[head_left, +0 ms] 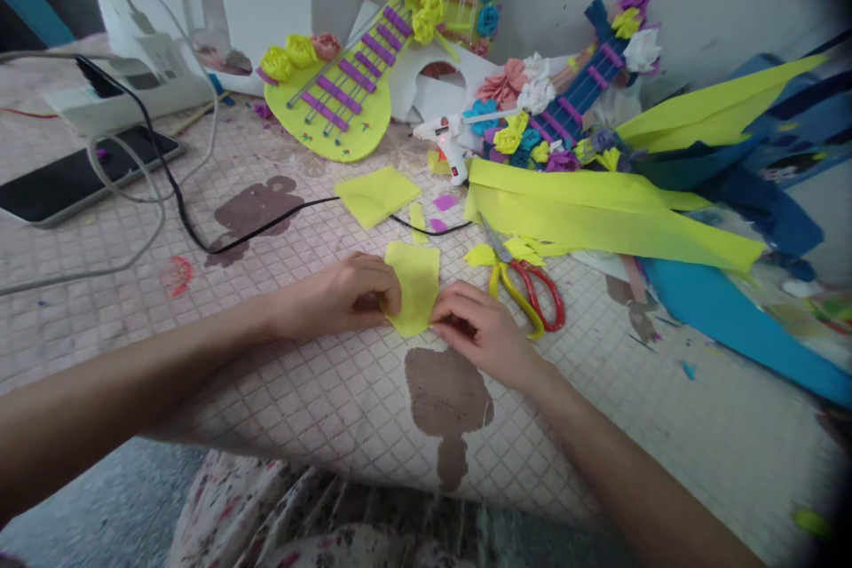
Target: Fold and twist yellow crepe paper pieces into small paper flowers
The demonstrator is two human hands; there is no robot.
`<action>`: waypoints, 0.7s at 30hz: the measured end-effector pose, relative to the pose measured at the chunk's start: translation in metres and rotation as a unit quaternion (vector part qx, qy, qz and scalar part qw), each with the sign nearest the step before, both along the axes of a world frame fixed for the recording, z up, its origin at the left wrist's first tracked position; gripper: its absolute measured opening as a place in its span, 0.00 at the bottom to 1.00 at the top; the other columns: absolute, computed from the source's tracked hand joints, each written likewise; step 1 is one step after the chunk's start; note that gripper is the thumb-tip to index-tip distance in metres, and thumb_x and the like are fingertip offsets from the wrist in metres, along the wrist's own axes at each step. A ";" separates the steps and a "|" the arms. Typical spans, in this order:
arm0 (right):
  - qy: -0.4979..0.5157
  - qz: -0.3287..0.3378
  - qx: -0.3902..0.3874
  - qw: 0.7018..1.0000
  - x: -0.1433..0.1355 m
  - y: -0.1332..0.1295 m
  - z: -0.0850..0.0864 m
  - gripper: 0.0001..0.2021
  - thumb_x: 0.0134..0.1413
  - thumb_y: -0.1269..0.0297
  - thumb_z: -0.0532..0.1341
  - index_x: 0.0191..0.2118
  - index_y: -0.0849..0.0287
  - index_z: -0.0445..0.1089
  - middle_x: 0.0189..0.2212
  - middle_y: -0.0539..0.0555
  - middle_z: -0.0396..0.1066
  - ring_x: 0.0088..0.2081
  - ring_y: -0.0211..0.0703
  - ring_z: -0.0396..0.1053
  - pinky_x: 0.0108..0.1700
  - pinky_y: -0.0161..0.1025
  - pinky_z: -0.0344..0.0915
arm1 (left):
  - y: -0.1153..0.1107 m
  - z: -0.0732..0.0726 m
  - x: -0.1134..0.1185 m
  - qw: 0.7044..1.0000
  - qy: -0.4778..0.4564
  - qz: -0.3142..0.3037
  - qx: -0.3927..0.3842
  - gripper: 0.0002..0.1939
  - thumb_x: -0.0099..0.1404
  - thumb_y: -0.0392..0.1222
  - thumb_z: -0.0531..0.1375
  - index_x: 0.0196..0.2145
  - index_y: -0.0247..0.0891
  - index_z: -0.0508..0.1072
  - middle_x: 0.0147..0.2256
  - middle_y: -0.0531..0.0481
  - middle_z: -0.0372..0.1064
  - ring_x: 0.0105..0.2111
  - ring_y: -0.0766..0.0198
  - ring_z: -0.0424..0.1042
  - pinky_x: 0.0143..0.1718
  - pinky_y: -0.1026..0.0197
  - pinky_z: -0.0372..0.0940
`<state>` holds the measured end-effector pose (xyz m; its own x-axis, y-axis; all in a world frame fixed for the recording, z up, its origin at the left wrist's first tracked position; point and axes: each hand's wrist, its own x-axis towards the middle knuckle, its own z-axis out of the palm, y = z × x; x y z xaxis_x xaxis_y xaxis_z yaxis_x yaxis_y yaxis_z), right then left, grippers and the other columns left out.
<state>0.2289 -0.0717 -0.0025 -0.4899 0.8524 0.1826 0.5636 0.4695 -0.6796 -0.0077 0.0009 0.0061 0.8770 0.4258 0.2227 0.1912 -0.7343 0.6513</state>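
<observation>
Pinching opposite edges, the left hand and right hand grasp the yellow paper; presumably so it lies flat.

A: ok, where are the hands at?
B: left hand and right hand both pinching a yellow paper piece, one per side.
A: anything nearby?
B: yeah, scissors just right, white glue gun farther back, yellow guitar cutout left of that.

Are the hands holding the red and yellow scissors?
No, the scissors lie untouched beyond the right hand, while that hand and the left hand pinch the edges of a yellow paper piece.
</observation>
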 end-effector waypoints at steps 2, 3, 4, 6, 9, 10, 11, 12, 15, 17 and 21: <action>0.006 -0.016 -0.018 1.000 -0.001 0.000 0.001 0.03 0.55 0.73 0.59 0.34 0.58 0.67 0.35 0.52 0.65 0.35 0.37 0.65 0.36 0.36 0.62 | 0.002 0.000 0.000 1.000 -0.006 -0.015 -0.018 0.04 0.63 0.37 0.58 0.31 0.34 0.71 0.31 0.48 0.70 0.33 0.64 0.69 0.39 0.61 0.62; 0.008 -0.023 -0.027 0.999 -0.002 0.000 0.002 0.04 0.55 0.73 0.59 0.33 0.58 0.67 0.34 0.52 0.65 0.34 0.37 0.65 0.35 0.35 0.61 | 0.003 0.000 0.000 0.999 -0.009 -0.020 -0.024 0.05 0.63 0.37 0.58 0.31 0.34 0.71 0.31 0.47 0.70 0.33 0.64 0.69 0.38 0.61 0.62; 0.010 -0.029 -0.035 0.999 -0.002 0.000 0.002 0.04 0.54 0.74 0.59 0.33 0.58 0.67 0.34 0.51 0.64 0.33 0.36 0.65 0.35 0.35 0.61 | 0.003 0.001 0.000 0.999 -0.010 -0.023 -0.028 0.05 0.64 0.37 0.58 0.31 0.34 0.71 0.32 0.47 0.70 0.33 0.64 0.69 0.38 0.62 0.62; 0.011 -0.039 -0.052 0.998 -0.004 0.002 0.004 0.04 0.53 0.74 0.60 0.32 0.58 0.67 0.33 0.50 0.63 0.31 0.35 0.63 0.33 0.35 0.60 | 0.003 0.001 0.001 0.999 -0.010 -0.019 -0.031 0.05 0.64 0.36 0.57 0.32 0.34 0.71 0.32 0.47 0.70 0.33 0.65 0.69 0.38 0.62 0.63; -0.009 -0.056 -0.076 0.995 -0.009 0.006 0.005 0.03 0.53 0.72 0.61 0.30 0.58 0.67 0.31 0.48 0.61 0.27 0.33 0.60 0.30 0.34 0.57 | 0.002 -0.001 0.003 0.999 -0.010 -0.001 -0.033 0.04 0.64 0.35 0.56 0.32 0.35 0.71 0.32 0.48 0.70 0.33 0.65 0.68 0.37 0.63 0.63; -0.019 -0.059 -0.080 0.995 -0.010 0.007 0.006 0.03 0.52 0.72 0.61 0.29 0.58 0.67 0.30 0.48 0.61 0.27 0.33 0.60 0.29 0.34 0.57 | 0.001 -0.001 0.003 0.999 -0.010 0.005 -0.033 0.04 0.63 0.34 0.56 0.32 0.35 0.71 0.32 0.48 0.69 0.33 0.66 0.68 0.37 0.63 0.63; -0.027 -0.061 -0.081 0.994 -0.011 0.009 0.006 0.03 0.52 0.71 0.62 0.29 0.58 0.67 0.29 0.48 0.61 0.27 0.33 0.60 0.29 0.34 0.56 | 0.000 -0.002 0.004 0.999 -0.011 0.012 -0.031 0.04 0.63 0.34 0.56 0.32 0.35 0.71 0.31 0.48 0.69 0.33 0.66 0.68 0.37 0.63 0.63; -0.032 -0.060 -0.081 0.994 -0.012 0.010 0.007 0.03 0.52 0.71 0.62 0.29 0.58 0.67 0.29 0.47 0.61 0.27 0.33 0.60 0.30 0.34 0.56 | -0.001 -0.002 0.005 0.999 -0.010 0.018 -0.028 0.04 0.63 0.34 0.56 0.31 0.35 0.71 0.31 0.48 0.69 0.32 0.66 0.68 0.37 0.63 0.63; -0.025 -0.052 -0.083 0.995 -0.011 0.013 0.007 0.03 0.51 0.71 0.62 0.29 0.58 0.68 0.29 0.47 0.62 0.28 0.33 0.60 0.31 0.34 0.56 | -0.005 -0.002 0.007 0.999 -0.010 0.032 -0.011 0.04 0.63 0.34 0.56 0.31 0.34 0.71 0.30 0.48 0.68 0.32 0.66 0.67 0.37 0.63 0.62; -0.012 -0.044 -0.089 0.995 -0.008 0.013 0.007 0.02 0.51 0.71 0.62 0.30 0.58 0.68 0.30 0.47 0.61 0.28 0.33 0.59 0.30 0.34 0.56 | -0.007 -0.001 0.007 0.999 -0.011 0.043 -0.006 0.05 0.63 0.34 0.56 0.30 0.34 0.71 0.30 0.49 0.68 0.31 0.66 0.67 0.36 0.63 0.62; 0.005 -0.038 -0.097 0.994 -0.005 0.014 0.005 0.03 0.53 0.71 0.61 0.30 0.58 0.68 0.30 0.48 0.61 0.27 0.33 0.59 0.29 0.34 0.56 | -0.007 -0.001 0.007 0.997 -0.016 0.077 -0.002 0.07 0.64 0.36 0.55 0.30 0.34 0.72 0.30 0.48 0.68 0.32 0.65 0.66 0.37 0.62 0.61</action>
